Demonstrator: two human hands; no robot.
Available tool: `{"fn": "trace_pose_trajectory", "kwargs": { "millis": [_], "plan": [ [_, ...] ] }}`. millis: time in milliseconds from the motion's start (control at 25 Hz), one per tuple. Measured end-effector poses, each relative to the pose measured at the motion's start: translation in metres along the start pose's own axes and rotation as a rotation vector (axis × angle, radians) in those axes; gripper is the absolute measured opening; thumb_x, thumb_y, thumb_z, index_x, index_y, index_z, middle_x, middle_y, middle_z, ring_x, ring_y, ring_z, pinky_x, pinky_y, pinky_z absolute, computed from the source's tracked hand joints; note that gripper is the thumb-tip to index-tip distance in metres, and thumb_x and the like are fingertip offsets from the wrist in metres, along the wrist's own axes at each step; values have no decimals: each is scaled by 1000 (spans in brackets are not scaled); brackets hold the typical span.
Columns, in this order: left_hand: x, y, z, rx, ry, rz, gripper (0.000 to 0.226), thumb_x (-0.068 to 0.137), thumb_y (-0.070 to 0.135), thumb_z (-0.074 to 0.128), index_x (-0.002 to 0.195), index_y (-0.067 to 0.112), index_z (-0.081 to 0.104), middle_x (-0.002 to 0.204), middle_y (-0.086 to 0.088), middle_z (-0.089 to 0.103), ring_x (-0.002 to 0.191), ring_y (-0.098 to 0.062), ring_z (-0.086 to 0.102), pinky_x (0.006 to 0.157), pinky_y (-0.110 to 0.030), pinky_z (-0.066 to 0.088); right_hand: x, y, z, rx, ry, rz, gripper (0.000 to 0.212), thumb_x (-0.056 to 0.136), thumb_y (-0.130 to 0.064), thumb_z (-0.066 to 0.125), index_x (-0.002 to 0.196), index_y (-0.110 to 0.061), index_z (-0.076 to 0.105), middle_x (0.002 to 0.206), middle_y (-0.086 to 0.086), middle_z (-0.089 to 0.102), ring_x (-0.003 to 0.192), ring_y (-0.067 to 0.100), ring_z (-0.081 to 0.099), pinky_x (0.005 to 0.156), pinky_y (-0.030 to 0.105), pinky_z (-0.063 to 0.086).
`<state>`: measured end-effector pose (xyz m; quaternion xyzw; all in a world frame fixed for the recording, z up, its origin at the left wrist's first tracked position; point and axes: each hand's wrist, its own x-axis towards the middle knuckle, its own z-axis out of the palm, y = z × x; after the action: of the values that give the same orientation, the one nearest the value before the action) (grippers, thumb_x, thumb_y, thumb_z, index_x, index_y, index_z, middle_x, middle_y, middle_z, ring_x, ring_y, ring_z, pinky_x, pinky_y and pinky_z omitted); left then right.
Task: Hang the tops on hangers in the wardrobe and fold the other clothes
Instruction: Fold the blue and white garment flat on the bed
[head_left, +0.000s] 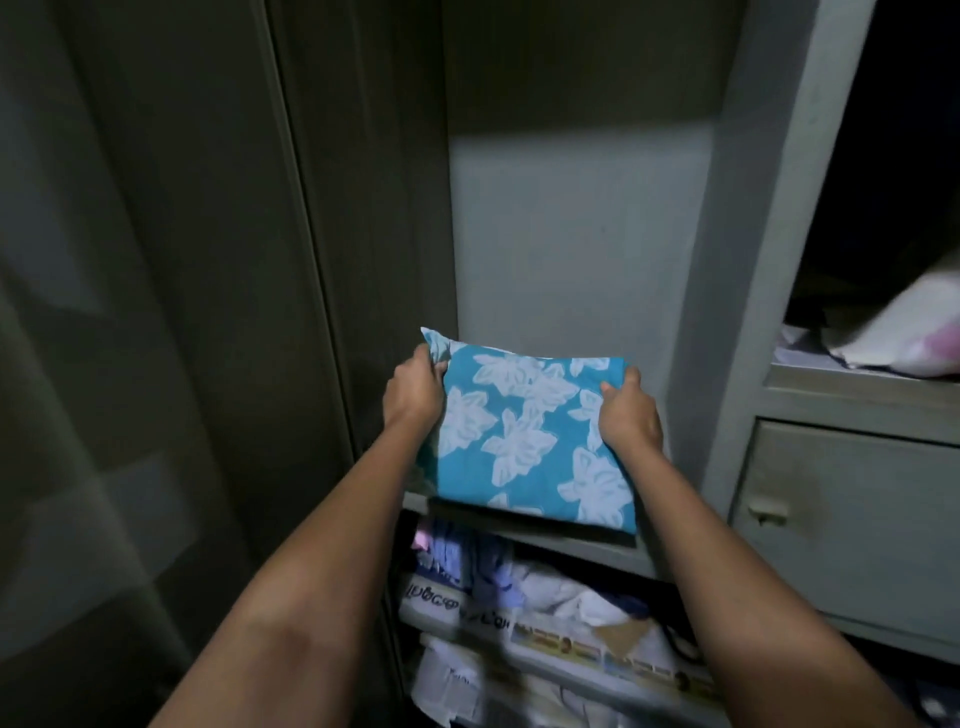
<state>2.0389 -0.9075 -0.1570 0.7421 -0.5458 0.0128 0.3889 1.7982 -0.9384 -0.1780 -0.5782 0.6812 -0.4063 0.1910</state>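
Wardrobe shelf carries the folded garment, a turquoise cloth with a white flower print. The garment lies flat in the open grey compartment, and its near edge overhangs the shelf lip.

I read the left hand at the garment's left side, near the far corner. Its fingers curl round the cloth there, and the corner bunches up above the knuckles.

I read the right hand at the garment's right edge. The thumb lies on top of the cloth and the fingers wrap under the edge, so this hand also grips the garment. Both forearms reach forward from the bottom of the view.

The wardrobe door stands open at the left.

The shelves below hold crumpled pale clothes on newspaper lining.

A closed drawer sits in the section at the right. Above it, a blurred white and pink item rests on another shelf.
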Motion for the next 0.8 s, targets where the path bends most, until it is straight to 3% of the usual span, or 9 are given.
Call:
{"fn": "trace_pose_trajectory", "kwargs": {
  "millis": [160, 280, 360, 440, 520, 640, 800],
  "plan": [
    [79, 13, 59, -60, -86, 58, 26, 99, 32, 42, 113, 11, 50, 112, -18, 63, 100, -38, 60, 84, -43, 49, 81, -1, 20, -40, 68, 83, 38, 102, -30, 36, 137, -16, 34, 127, 22, 55, 113, 40, 54, 89, 42, 44],
    [107, 12, 101, 102, -232, -10, 44, 98, 37, 45, 132, 10, 41, 133, -17, 51, 119, -37, 51, 94, -42, 41, 113, 12, 39, -344, 44, 208, 47, 101, -36, 39, 142, -15, 32, 136, 18, 51, 124, 34, 49, 97, 39, 40],
    [107, 19, 127, 229, -243, 73, 58, 98, 41, 41, 145, 10, 28, 149, -12, 35, 135, -31, 36, 108, -41, 29, 120, 16, 58, -581, -11, 183, 53, 100, -39, 39, 146, -15, 28, 148, 15, 39, 137, 30, 35, 109, 39, 29],
    [97, 37, 149, 218, -278, 258, 56, 102, 39, 30, 150, 12, 22, 157, -7, 23, 145, -27, 19, 117, -42, 11, 124, 9, 81, -582, -61, 54, 51, 101, -35, 36, 147, -14, 28, 155, 12, 27, 145, 27, 17, 117, 41, 15],
    [83, 47, 169, 238, -428, 373, 53, 103, 38, 20, 151, 16, 19, 160, -1, 15, 148, -25, 7, 118, -46, 0, 120, 0, 102, -528, -168, -21, 52, 103, -34, 30, 151, -16, 21, 160, 7, 14, 148, 25, 4, 118, 43, 4],
    [70, 23, 197, 369, -622, 344, 59, 101, 47, 11, 154, 20, 5, 161, 4, -1, 148, -22, -6, 116, -48, -11, 102, 17, 126, -606, -322, -20, 56, 103, -45, 16, 154, -24, 4, 161, -2, -3, 148, 21, -8, 118, 46, -7],
    [74, -1, 194, 383, -592, 288, 70, 96, 61, 12, 153, 24, -3, 160, 4, -12, 146, -20, -16, 115, -44, -15, 90, 40, 122, -666, -228, 8, 64, 98, -59, 11, 153, -29, -2, 160, -7, -10, 147, 17, -15, 117, 44, -11]
  ]
}}
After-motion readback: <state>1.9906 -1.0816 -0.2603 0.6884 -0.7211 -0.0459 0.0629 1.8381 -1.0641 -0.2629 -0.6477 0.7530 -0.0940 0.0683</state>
